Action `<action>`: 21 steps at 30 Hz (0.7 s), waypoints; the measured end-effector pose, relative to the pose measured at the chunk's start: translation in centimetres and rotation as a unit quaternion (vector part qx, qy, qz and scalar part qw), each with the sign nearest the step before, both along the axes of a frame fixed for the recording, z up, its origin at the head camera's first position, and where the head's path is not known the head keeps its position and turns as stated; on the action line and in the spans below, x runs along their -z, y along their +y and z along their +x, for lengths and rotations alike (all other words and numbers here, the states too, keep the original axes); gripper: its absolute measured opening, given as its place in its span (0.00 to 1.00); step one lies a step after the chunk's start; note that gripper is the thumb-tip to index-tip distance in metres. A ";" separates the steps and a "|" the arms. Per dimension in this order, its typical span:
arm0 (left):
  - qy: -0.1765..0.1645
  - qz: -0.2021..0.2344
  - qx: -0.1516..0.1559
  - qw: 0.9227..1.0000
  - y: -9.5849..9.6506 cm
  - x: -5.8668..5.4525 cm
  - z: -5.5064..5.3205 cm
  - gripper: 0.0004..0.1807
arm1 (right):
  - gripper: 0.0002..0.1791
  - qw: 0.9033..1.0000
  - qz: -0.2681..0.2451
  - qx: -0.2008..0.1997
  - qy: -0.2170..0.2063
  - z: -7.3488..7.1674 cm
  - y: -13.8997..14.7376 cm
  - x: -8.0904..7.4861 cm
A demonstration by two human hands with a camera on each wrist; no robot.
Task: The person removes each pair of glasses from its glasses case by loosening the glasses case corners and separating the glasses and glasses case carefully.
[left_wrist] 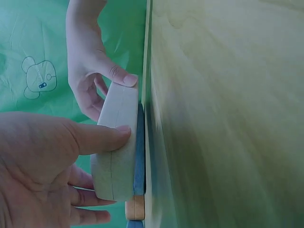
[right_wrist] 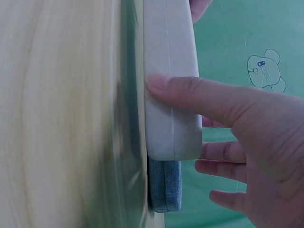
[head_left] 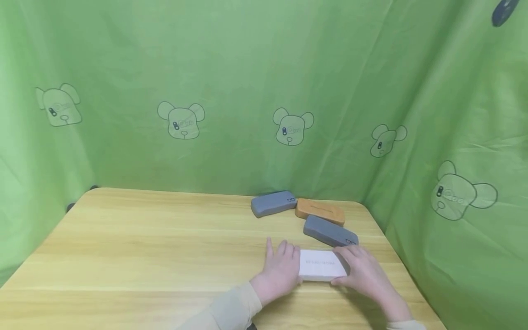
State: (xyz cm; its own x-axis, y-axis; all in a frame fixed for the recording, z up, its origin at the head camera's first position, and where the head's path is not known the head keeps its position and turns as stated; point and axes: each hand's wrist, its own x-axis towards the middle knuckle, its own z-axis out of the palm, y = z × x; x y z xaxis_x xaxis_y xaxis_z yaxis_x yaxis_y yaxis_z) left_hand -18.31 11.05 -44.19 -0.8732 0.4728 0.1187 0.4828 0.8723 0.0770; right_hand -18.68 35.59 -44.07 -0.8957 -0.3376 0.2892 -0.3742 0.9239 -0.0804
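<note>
Between my two hands is a white glasses case [head_left: 321, 264] with a line of small print on its lid. My left hand [head_left: 280, 270] grips its left end; in the left wrist view the thumb [left_wrist: 107, 137] lies along the near side, with fingers behind. At the right end my right hand [head_left: 365, 272] holds the case between thumb [right_wrist: 180, 92] and fingers. A seam runs along the side of the case. Just beyond it lies a dark grey-blue glasses case [head_left: 330, 230] with a small glasses mark.
Behind lie an orange-brown glasses case [head_left: 319, 211] and another grey-blue glasses case [head_left: 273, 203], close together near the back edge. All are on a light wooden table [head_left: 144, 247]. Green curtains [head_left: 231, 68] with printed mouse-like heads enclose the back and sides.
</note>
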 end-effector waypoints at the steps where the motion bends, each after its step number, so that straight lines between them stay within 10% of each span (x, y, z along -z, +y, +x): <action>1: -0.004 -0.002 -0.002 1.000 0.0 0.1 0.0 0.44 | 0.47 1.000 -0.001 0.001 -0.006 0.0 0.0 0.0; 21: -0.047 -0.017 -0.010 0.999 0.4 0.4 0.4 0.44 | 0.46 0.998 -0.015 0.012 -0.053 0.1 0.1 0.6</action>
